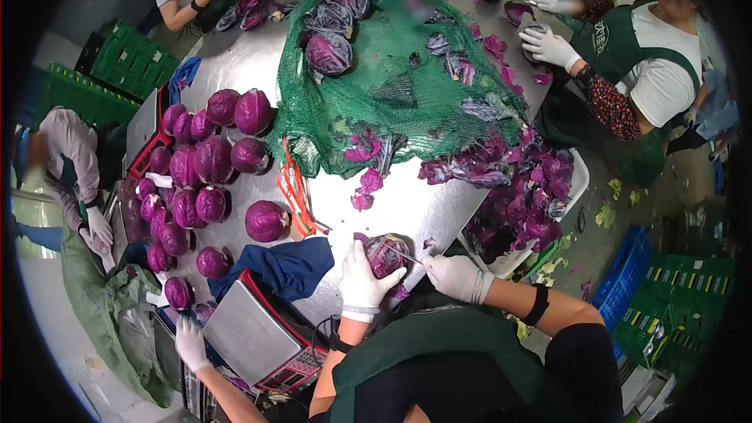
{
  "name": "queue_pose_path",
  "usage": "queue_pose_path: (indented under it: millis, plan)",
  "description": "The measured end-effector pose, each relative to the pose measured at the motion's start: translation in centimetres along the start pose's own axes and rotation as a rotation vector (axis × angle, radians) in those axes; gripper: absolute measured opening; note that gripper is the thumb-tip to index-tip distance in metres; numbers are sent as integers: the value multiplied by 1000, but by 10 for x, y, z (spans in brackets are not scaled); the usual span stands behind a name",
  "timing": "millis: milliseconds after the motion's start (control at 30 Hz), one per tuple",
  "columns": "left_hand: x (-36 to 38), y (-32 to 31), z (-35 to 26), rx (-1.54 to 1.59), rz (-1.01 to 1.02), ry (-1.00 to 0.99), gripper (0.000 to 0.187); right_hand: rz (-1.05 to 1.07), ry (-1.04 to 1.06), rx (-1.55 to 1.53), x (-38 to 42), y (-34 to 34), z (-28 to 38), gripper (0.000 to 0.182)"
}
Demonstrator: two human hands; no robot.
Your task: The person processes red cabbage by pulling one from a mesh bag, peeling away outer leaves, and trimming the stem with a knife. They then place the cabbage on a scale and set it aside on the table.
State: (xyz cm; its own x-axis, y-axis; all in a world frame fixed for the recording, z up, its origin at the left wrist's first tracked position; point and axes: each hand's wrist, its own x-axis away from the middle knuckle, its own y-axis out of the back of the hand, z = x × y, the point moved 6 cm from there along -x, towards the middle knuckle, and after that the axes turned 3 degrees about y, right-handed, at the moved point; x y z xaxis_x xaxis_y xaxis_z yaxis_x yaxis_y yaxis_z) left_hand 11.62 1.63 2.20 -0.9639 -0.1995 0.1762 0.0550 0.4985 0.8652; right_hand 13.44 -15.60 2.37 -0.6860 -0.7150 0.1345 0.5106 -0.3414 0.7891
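Note:
My left hand [362,278], in a white glove, holds a red cabbage [386,257] against the near edge of the metal table. The cabbage's outer leaves look dull and partly loose. My right hand [458,277], also gloved, is closed around a knife whose thin blade [403,252] lies across the top of the cabbage. Its handle is hidden in my fist. Small purple leaf scraps lie beside the cabbage. Orange-red straps [290,188] lie on the table beyond my left hand, next to a trimmed cabbage [266,221].
Several trimmed cabbages [211,158] cluster at left. A green mesh sack [376,110] with untrimmed cabbages spreads ahead. A white bin [580,176] of leaves stands right. A scale [254,333] and blue cloth [282,268] are near left. Another person's gloved hand [190,345] reaches in there; co-workers surround the table.

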Motion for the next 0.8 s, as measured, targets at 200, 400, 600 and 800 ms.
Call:
queue_pose_path:
  millis: [200,400,600,800]
  plan:
    - [-13,8,7,140,-40,114,82,-23,-95,100,-42,-33,-27,8]
    - [4,-9,-27,-148,22,40,99,37,-146,186,-27,-64,-51,14]
    - [13,-6,35,485,-99,34,88,258,-529,-1242,-23,-71,-46,31]
    - [21,-10,49,509,-136,69,88,0,195,-396,-64,-21,-17,51]
